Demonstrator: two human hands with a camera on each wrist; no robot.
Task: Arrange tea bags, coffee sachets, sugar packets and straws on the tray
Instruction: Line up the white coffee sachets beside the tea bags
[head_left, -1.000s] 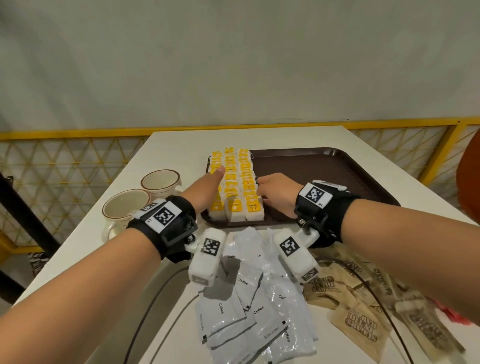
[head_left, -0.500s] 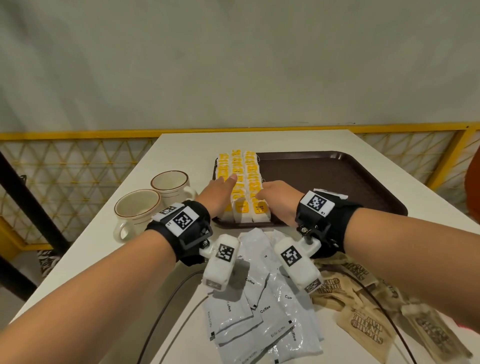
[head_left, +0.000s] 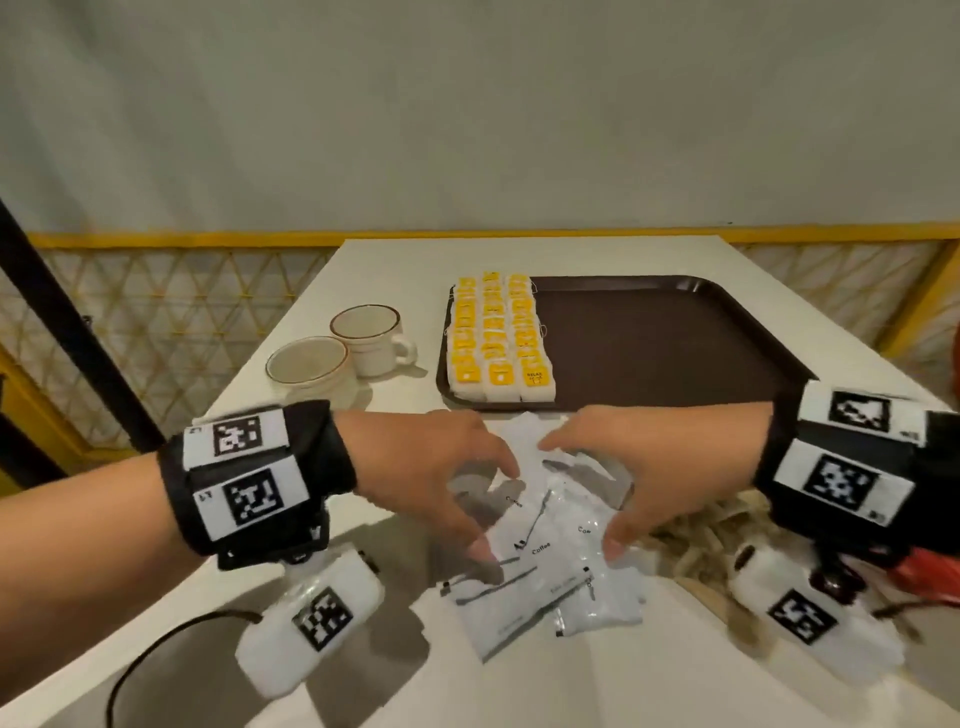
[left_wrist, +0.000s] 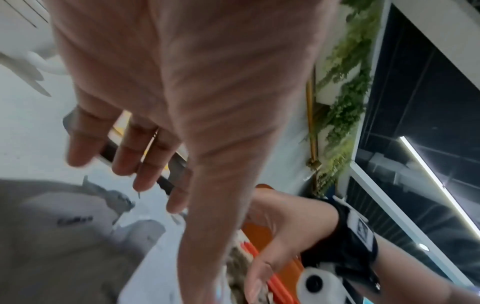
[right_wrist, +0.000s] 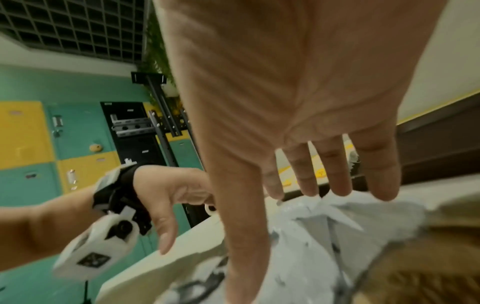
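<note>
The brown tray carries three rows of yellow-tagged tea bags along its left side. In front of it a loose pile of white coffee sachets lies on the table. My left hand and right hand are over that pile from either side, fingers spread and thumbs toward me. The right fingertips touch the pile's far edge. The left fingers hang just above the sachets. Brown sugar packets lie to the right, with red straws beyond them.
Two cream cups stand left of the tray. A black cable runs across the near left of the white table. The tray's right part is bare. A yellow railing runs behind the table.
Both hands have pulled back from the tea bags on the tray and now spread over the coffee sachet pile. The tea bag rows stay in place.
</note>
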